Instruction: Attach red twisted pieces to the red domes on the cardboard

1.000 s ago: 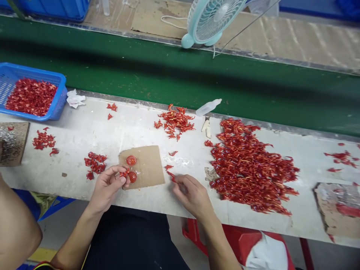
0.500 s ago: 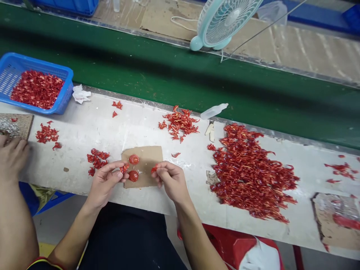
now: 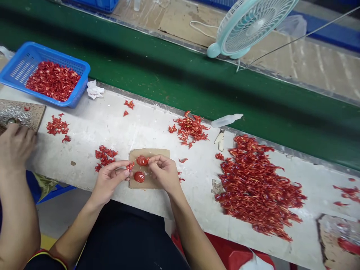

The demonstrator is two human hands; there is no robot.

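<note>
My left hand (image 3: 108, 179) pinches a small red piece (image 3: 129, 166) at the left edge of a cardboard square (image 3: 159, 154). My right hand (image 3: 164, 172) pinches another small red piece (image 3: 148, 161) and holds it against the upper of two red round blobs (image 3: 141, 160) on the cardboard. The lower blob (image 3: 139, 176) lies between my two hands. A small heap of red pieces (image 3: 104, 156) sits just left of my left hand.
A big pile of red pieces (image 3: 255, 185) covers the table to the right, a smaller one (image 3: 189, 128) lies behind. A blue basket (image 3: 77, 71) of red pieces stands far left. Another person's hand (image 3: 14, 144) rests at the left. A squeeze bottle (image 3: 225, 120), fan (image 3: 250, 26) and green belt (image 3: 180, 82) lie beyond.
My right hand picked up a red piece from the table at the right and brought it left to the upper blob on the cardboard. Another person's hand came in at the left.
</note>
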